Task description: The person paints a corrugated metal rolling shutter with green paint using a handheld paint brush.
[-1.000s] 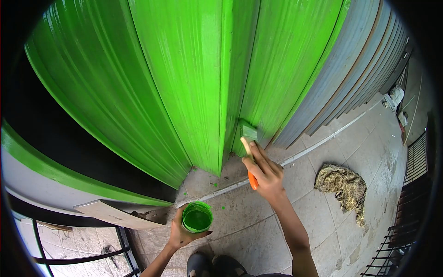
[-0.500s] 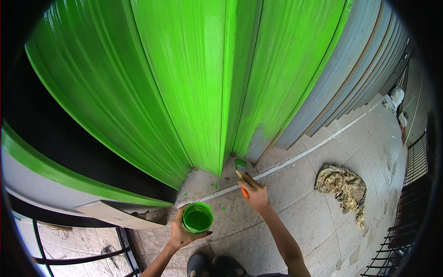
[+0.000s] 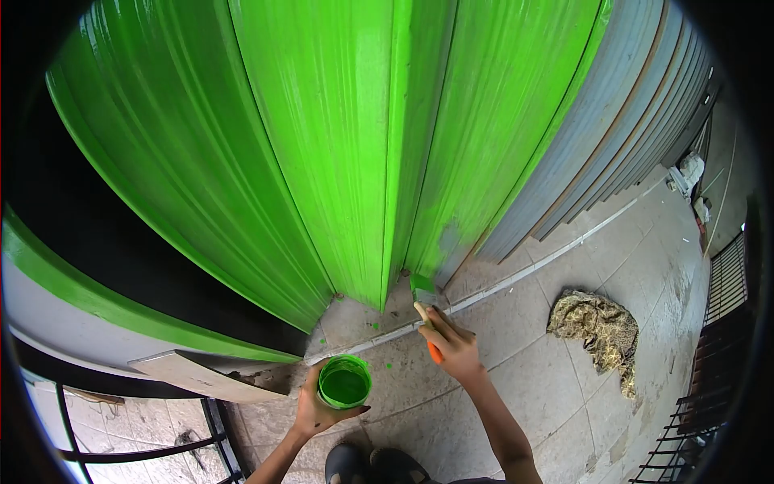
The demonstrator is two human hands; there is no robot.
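My left hand (image 3: 316,411) is wrapped round a small tub of green paint (image 3: 345,382), its open top facing up and green smeared over the rim. In my right hand (image 3: 453,345) is a paintbrush (image 3: 422,292) with green bristles and an orange handle end, mostly covered by my fingers. The bristles are right at the bottom edge of a ribbed metal panel (image 3: 476,161), which is coated bright green. A grey patch (image 3: 449,236) shows through near its lower end, just above the brush.
Unpainted grey ribbed panels (image 3: 621,105) continue to the right. A crumpled patterned cloth (image 3: 595,327) lies on the tiled floor (image 3: 516,387). At lower left, a board (image 3: 205,377) lies beside black metal bars (image 3: 145,453). Green drips dot the floor near the tub.
The brush has moved slightly down and to the right along the panel's bottom edge. Green now covers part of the grey patch, which looks smaller. The tub has hardly moved.
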